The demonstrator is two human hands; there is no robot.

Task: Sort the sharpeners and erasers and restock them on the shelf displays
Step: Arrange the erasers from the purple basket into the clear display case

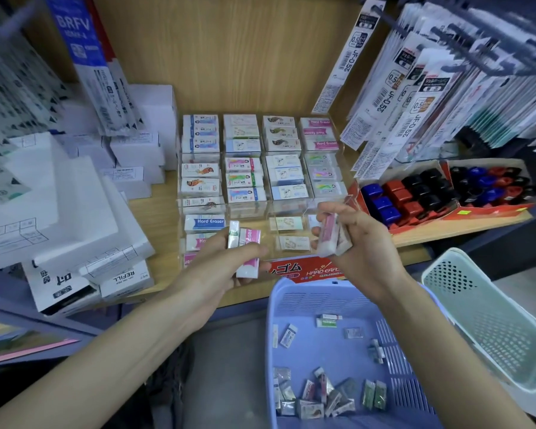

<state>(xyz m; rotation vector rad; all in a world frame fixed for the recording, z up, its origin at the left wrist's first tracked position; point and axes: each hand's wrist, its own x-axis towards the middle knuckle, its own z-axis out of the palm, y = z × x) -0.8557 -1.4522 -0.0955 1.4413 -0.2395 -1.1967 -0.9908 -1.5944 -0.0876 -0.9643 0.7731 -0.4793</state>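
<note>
Standing at a wooden shelf (155, 209), a person's left hand (220, 261) grips pink-and-white wrapped erasers (248, 252); the right hand (353, 239) clasps more, likely sorting for the clear acrylic display tray (350, 201) near the shelf's front edge, above a lilac plastic basket (291, 305).

A single head-worn wide-angle view looks forward and steeply down, close to the wooden shelf (161, 218) and the lilac basket (304, 300) below it.
</note>
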